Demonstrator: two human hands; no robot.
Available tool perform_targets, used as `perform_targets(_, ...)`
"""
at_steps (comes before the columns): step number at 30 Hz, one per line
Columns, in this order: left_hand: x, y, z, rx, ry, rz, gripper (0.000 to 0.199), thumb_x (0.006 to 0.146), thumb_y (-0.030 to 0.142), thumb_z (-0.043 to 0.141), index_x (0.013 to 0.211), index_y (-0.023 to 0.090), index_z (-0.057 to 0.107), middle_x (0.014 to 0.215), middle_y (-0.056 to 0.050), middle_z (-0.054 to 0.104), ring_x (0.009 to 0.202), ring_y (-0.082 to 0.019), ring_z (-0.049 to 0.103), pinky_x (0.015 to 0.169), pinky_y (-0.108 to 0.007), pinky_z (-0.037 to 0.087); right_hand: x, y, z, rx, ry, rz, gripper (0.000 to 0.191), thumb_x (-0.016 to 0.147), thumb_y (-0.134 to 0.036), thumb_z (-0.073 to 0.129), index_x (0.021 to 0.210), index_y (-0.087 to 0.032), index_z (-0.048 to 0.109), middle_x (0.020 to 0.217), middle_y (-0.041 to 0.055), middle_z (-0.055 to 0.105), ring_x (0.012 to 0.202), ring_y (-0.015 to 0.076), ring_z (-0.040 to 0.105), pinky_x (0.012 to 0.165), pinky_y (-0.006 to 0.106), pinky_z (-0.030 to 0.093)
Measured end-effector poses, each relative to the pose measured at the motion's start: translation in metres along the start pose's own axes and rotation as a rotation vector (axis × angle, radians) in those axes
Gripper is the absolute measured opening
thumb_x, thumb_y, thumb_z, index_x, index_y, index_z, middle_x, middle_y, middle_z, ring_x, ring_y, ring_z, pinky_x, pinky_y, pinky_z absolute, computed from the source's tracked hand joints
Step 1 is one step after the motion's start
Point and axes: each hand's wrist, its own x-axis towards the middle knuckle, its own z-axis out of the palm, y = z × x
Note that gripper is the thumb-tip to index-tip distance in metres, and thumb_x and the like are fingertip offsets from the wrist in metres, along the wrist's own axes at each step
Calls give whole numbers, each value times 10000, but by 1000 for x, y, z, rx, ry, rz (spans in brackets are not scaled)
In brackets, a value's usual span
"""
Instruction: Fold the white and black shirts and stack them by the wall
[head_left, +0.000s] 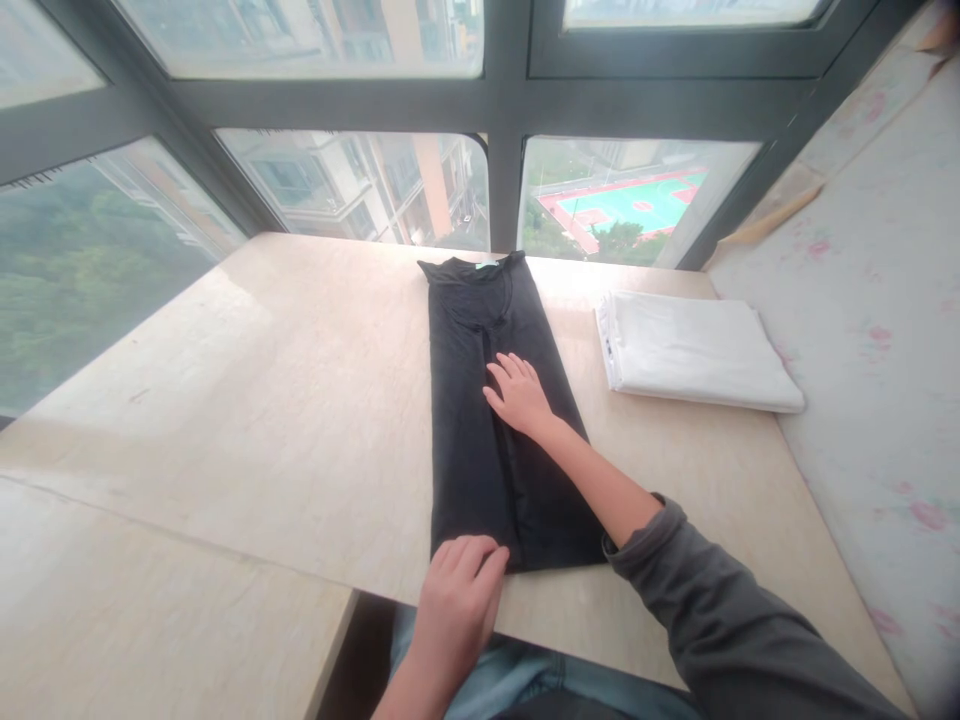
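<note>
A black shirt (465, 430) lies lengthwise on the stone-like ledge, its sides folded inward to meet along a seam down the middle. The neckline with a small pale label points toward the window. My right hand (519, 395) rests flat on the shirt's middle, fingers stretched out over the seam. At the near hem, my left hand (461, 590) has its fingers curled and pressed together on the edge of the cloth. Its fingertips are partly hidden, but they appear to grip the hem.
To the right, a folded white cloth (694, 350) lies beside the floral-papered wall (885, 340). Grey window frames (506, 110) border the far edge of the ledge (300, 400). A lower-left slab (150, 610) meets the ledge at a seam, with a dark gap near my legs.
</note>
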Motion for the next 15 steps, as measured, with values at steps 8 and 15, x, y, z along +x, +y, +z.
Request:
perform_targets(8, -7, 6, 2, -20, -41, -40, 185, 918, 114, 523, 1042, 177, 645, 994, -80, 646, 912, -210, 592, 802, -374, 503, -89, -2, -30, 175, 16, -101, 415, 942, -252, 489, 1341, -168, 565, 1398, 121, 553, 1332, 250, 459, 1145, 449, 380)
perform_targets(15, -6, 6, 5, -42, -41, -36, 234, 922, 172, 567, 1152, 174, 610, 1076, -86, 648, 975, -222, 597, 859, -393, 513, -200, -2, -49, 222, 54, -188, 369, 910, -268, 618, 1272, -202, 590, 1246, 115, 634, 1164, 276, 565, 1004, 502, 488)
